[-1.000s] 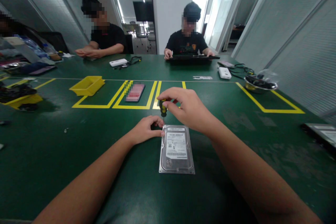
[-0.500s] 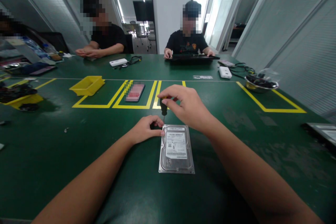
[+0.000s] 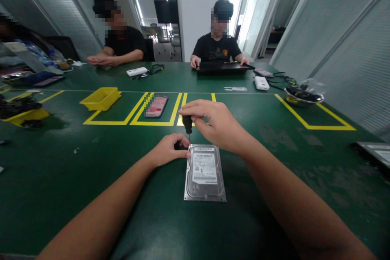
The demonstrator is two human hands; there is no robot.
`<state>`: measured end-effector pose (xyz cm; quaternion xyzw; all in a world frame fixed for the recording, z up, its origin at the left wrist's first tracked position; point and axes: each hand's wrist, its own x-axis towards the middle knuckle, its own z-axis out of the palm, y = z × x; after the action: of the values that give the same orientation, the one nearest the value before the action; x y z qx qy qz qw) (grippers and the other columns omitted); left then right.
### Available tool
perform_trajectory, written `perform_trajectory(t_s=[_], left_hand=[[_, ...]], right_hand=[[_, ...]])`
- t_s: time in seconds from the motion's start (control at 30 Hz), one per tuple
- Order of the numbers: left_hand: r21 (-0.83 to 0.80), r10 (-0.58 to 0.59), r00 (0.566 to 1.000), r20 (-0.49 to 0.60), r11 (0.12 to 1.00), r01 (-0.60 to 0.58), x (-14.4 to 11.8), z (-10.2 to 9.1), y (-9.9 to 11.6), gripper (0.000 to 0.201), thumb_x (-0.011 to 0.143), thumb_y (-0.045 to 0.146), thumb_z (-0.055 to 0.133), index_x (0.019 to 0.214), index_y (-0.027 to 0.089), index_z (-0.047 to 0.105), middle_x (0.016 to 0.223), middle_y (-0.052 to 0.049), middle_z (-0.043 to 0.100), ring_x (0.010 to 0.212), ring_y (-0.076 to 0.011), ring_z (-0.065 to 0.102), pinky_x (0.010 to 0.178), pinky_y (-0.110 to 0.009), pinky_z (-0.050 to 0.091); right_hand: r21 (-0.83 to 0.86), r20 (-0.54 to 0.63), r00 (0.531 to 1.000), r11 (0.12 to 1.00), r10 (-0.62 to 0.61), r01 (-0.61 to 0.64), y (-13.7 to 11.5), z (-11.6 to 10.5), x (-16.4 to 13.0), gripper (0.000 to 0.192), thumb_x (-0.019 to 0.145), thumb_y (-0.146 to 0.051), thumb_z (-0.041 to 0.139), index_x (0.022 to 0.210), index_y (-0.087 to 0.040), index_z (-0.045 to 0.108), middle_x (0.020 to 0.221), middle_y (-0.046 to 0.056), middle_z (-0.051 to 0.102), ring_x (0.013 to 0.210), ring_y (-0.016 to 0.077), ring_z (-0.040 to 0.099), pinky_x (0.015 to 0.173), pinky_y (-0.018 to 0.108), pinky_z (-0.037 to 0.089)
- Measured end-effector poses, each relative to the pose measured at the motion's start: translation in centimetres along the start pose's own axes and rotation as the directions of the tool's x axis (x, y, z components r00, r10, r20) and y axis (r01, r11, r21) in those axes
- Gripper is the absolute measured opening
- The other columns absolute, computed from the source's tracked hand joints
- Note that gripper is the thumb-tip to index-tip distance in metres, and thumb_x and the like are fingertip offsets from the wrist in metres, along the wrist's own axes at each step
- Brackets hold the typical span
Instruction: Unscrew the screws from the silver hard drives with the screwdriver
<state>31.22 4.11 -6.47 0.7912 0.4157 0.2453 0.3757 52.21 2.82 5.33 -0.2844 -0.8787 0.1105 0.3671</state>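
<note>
Green matting covers the long work table (image 3: 91,178), marked with yellow tape rectangles. At the middle of it the right hand (image 3: 217,124) pinches the top of a small black-handled screwdriver (image 3: 188,124) between thumb and fingertips, closed firmly round the handle, the tool standing upright. Straight below that grip the thin shaft meets the far left corner of a silver rectangular hard disk drive with a white label (image 3: 204,172), which lies flat on the mat, stretching from the grip back toward the person. Just left of the tip, the left hand (image 3: 169,150) rests curled on the mat, its thumb and forefinger closed together against that same corner (whether they pinch anything small I cannot tell). Beyond the grip, well apart, lie a pink-cased phone (image 3: 156,106) inside a taped box and a yellow plastic bin (image 3: 101,98) farther left. Far to the right sits a metal bowl (image 3: 303,97). Two other people sit at the far edge.
</note>
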Motion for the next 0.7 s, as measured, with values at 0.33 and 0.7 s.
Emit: perform_trajectory(t_s=[0.33, 0.7], left_hand=[[0.004, 0.003, 1.0, 0.011, 1.0, -0.003, -0.01, -0.07, 0.12, 0.038, 0.074, 0.047, 0.078, 0.094, 0.017, 0.067, 0.091, -0.003, 0.067, 0.085, -0.0193, 0.061, 0.075, -0.03, 0.044], [0.011, 0.004, 1.0, 0.003, 1.0, -0.004, -0.03, -0.02, 0.21, 0.036, 0.074, 0.046, 0.077, 0.093, 0.017, 0.067, 0.089, -0.002, 0.066, 0.083, -0.0189, 0.06, 0.074, -0.03, 0.043]], right_hand=[[-0.096, 0.064, 0.996, 0.994, 0.06, -0.054, -0.43, -0.29, -0.03, 0.04, 0.089, -0.007, 0.044, 0.119, -0.014, 0.07, 0.112, 0.01, 0.066, 0.1, 0.0175, 0.06, 0.09, 0.031, 0.045], [-0.231, 0.065, 0.994, 0.97, 0.093, -0.076, -0.53, -0.4, -0.12, 0.025, 0.096, -0.022, 0.051, 0.107, -0.013, 0.072, 0.092, 0.008, 0.06, 0.087, 0.0187, 0.054, 0.08, 0.03, 0.039]])
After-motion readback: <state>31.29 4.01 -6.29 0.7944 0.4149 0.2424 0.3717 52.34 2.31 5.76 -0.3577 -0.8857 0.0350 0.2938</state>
